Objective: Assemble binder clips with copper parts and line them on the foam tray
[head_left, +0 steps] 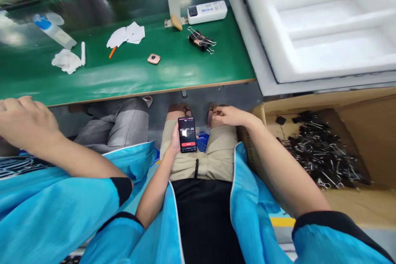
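Note:
My left hand (175, 139) is wrapped round a black smartphone (187, 145), held upright over my lap. Its lit screen reads 02:47:26 above a red button. My right hand (229, 115) rests on my right knee with loosely bent fingers and holds nothing. Ahead on the green table (123, 80) lies a small rose-gold, watch-like case (154, 58). To its right, several black binder clips (201, 41) are clamped on a small piece that they mostly hide.
A co-worker's arm and hand (29, 126) reach in at left. The table bears a blue-capped bottle (57, 33), crumpled white paper (66, 61), an orange stick (112, 52) and a white box (207, 12). At right are a white foam tray (287, 62) and a cardboard box (365, 119) of binder clips.

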`<act>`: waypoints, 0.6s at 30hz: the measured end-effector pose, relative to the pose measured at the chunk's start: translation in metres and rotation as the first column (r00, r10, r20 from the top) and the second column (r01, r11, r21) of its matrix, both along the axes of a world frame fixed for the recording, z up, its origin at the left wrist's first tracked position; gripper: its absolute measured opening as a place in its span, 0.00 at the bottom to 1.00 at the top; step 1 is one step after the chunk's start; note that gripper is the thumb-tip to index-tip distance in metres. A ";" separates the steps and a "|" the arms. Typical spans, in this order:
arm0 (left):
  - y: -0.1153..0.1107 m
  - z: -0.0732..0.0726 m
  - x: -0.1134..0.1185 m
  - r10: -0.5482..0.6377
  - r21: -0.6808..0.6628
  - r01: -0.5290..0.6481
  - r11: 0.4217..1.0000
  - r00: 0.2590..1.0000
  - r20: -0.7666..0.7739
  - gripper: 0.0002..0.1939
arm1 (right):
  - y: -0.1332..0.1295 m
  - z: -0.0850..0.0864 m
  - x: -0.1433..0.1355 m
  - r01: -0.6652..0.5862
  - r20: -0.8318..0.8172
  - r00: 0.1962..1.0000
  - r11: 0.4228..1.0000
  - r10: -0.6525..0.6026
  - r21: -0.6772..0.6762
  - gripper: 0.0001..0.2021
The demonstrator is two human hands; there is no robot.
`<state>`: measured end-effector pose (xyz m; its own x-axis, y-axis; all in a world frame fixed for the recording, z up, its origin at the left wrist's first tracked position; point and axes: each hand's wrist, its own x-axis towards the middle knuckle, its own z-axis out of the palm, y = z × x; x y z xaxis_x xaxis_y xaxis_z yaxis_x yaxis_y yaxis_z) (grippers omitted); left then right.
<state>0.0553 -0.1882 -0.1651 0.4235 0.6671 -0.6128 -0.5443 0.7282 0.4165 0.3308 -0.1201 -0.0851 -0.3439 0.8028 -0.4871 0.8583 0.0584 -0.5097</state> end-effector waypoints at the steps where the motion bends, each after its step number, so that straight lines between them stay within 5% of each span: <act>1: 0.000 0.002 0.002 -0.006 -0.002 0.006 1.000 1.000 -0.004 0.40 | 0.000 0.001 0.000 0.003 0.002 1.000 1.000 -0.003 -0.001 0.18; 8: 0.002 0.011 0.008 -0.042 0.022 0.042 0.999 0.999 -0.005 0.41 | 0.000 0.004 0.000 0.005 -0.007 1.000 1.000 -0.005 -0.017 0.20; 18: 0.003 -0.007 -0.002 0.014 -0.023 -0.015 1.000 0.999 -0.033 0.40 | 0.000 0.000 0.003 -0.004 -0.054 0.999 1.000 0.004 -0.013 0.20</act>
